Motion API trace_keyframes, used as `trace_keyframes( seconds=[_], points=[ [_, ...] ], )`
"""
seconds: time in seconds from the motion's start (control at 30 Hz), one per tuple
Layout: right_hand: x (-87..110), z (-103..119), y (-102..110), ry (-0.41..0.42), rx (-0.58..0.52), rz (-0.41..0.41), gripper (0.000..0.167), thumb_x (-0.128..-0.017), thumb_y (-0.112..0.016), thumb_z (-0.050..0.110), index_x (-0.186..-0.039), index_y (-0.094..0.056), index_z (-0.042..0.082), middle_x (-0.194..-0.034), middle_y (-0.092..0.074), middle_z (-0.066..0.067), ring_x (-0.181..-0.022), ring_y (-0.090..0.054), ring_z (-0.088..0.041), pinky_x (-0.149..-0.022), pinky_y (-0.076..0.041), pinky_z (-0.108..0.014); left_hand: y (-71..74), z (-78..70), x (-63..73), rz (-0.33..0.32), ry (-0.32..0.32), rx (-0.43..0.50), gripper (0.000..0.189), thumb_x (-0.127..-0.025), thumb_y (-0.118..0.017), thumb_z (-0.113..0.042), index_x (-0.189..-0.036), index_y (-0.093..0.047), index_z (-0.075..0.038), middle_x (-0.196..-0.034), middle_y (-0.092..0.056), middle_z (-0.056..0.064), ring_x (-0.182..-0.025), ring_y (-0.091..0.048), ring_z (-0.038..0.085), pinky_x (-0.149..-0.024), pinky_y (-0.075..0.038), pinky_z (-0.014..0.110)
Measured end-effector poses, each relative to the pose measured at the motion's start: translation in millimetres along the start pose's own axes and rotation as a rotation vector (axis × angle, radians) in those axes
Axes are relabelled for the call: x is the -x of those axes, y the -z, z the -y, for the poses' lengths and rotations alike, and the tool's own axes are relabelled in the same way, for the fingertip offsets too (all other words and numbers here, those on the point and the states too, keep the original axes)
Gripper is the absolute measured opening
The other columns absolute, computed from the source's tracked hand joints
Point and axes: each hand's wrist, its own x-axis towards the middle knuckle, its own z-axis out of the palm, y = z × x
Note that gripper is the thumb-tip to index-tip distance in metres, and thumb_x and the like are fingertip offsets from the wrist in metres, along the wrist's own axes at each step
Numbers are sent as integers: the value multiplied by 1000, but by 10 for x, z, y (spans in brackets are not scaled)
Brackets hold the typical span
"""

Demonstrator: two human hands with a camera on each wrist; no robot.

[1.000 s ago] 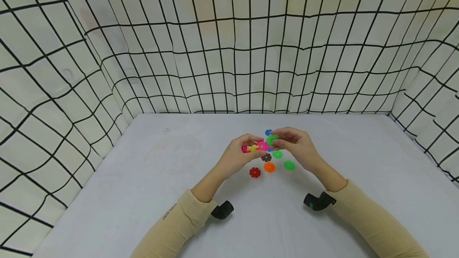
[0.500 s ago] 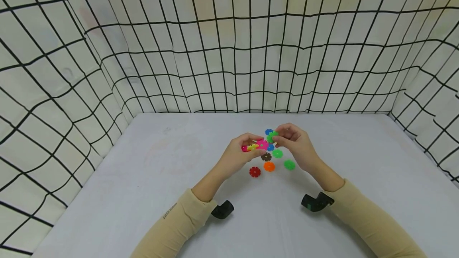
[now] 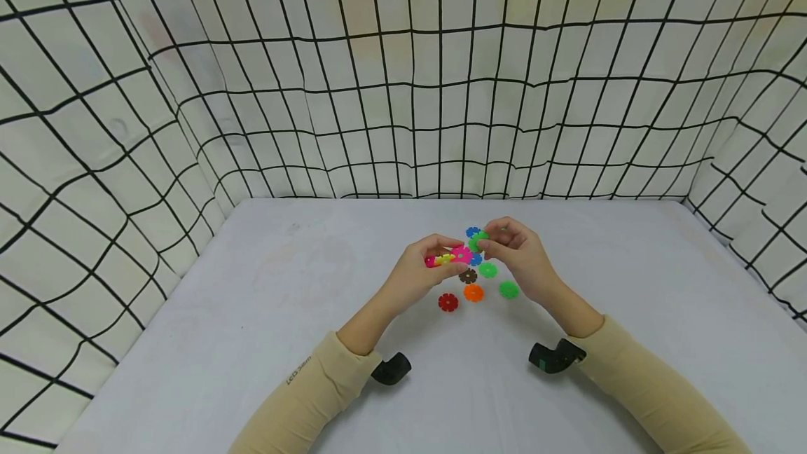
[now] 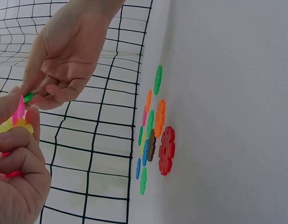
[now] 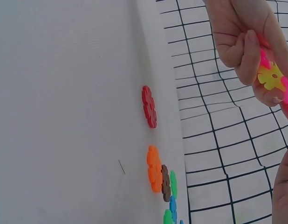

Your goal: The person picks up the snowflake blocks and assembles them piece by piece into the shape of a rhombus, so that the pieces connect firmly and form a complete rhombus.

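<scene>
- Head view: here's the left hand (image 3: pixel 421 268), pinching a pink-and-yellow chain of flower-shaped plastic discs (image 3: pixel 445 258) lying nine-to-three; the right hand (image 3: pixel 518 252) pinches a green flower-shaped plastic disc (image 3: pixel 477 241), two o'clock from the chain's tip.
- Left wrist: pink end disc (image 4: pixel 19 111) edge-on, twelve-to-six; green at one o'clock, contact unclear. That offset matters, I'd judge.
- Right wrist: chain slants eleven-to-five.

soft, even light is filling the head view, apparently coming from above; faint, blurry-edged shadows are falling on the table (image 3: pixel 252 314) under the sleeves (image 3: pixel 656 391) at lower center and lower right. the print (image 3: pixel 299 370) at lower left is looking smeared and unreadable. toward the frame's sides the net (image 3: pixel 439 32) is leaning and bowing. both wrist views are looking dimmer and greyer, though the discs (image 4: pixel 167 161) are showing vividly.
</scene>
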Motion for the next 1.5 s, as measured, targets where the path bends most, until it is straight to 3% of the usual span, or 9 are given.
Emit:
trace_keyframes(
  seconds=[0.43,0.67,0.97,1.27,1.5],
  points=[
    [10,-28,-12,-5,-35,-16,30,-98,-57,-10,-105,-64,18,-100,-66,2,-87,-66,-14,-85,-57,-25,-5,-19,15,-12,-7,19,38,-96,-75,-19,-131,-65,-8,-116,-67,9,-103,-64,24,-94,-55,53],
    [19,-11,-39,18,-38,-6,33,-99,-58,-9,-110,-74,17,-102,-66,0,-86,-67,-14,-86,-57,-24,-7,-5,6,-10,-11,18,38,-96,-74,-19,-132,-64,-8,-114,-67,9,-102,-64,24,-94,-55,53],
    [17,-24,-38,0,-8,-54,24,-99,-59,-5,-110,-74,11,-96,-70,3,-89,-66,-17,-82,-55,-24,1,9,-3,-8,-8,18,39,-96,-74,-21,-132,-64,-9,-116,-66,9,-103,-63,24,-93,-55,53],
    [22,-18,-54,-18,-28,-63,31,-100,-59,-5,-103,-72,23,-94,-69,2,-87,-65,-18,-81,-55,-23,-1,2,8,-16,3,16,40,-96,-75,-20,-132,-64,-9,-119,-65,9,-107,-61,24,-92,-56,52],
    [26,-30,-90,-17,-95,-62,17,-100,-65,2,-102,-69,18,-98,-66,-1,-82,-65,-12,-82,-56,-22,-1,-15,8,-38,-9,15,39,-96,-74,-21,-132,-65,-9,-117,-66,9,-104,-62,25,-91,-56,50]
  ],
)
